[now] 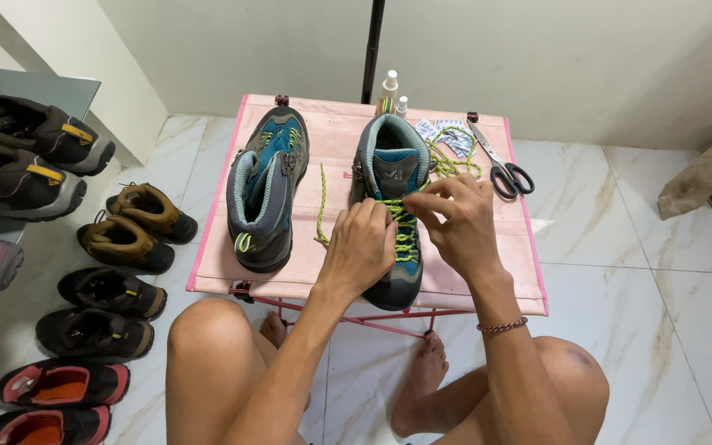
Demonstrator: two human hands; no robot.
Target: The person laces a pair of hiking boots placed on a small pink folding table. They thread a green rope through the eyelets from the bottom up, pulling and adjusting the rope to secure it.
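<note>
Two grey and teal hiking boots stand on a small pink folding table (471, 280). The left boot (267, 194) lies untouched. The right boot (389, 165) has a yellow-green lace (406, 239) threaded through its eyelets. My left hand (362, 245) rests on the right boot's lacing and pinches the lace. My right hand (457, 216) pinches the lace at the boot's upper eyelets; a beaded bracelet circles that wrist. One loose end of the lace (321, 206) trails on the table between the boots, and the other end is bunched behind my right hand.
Scissors (500, 169), small packets (448, 136) and two little spray bottles (390, 86) lie at the table's far right. Several pairs of shoes (129, 227) line the floor and a shelf at the left. My bare knees and feet are under the table's near edge.
</note>
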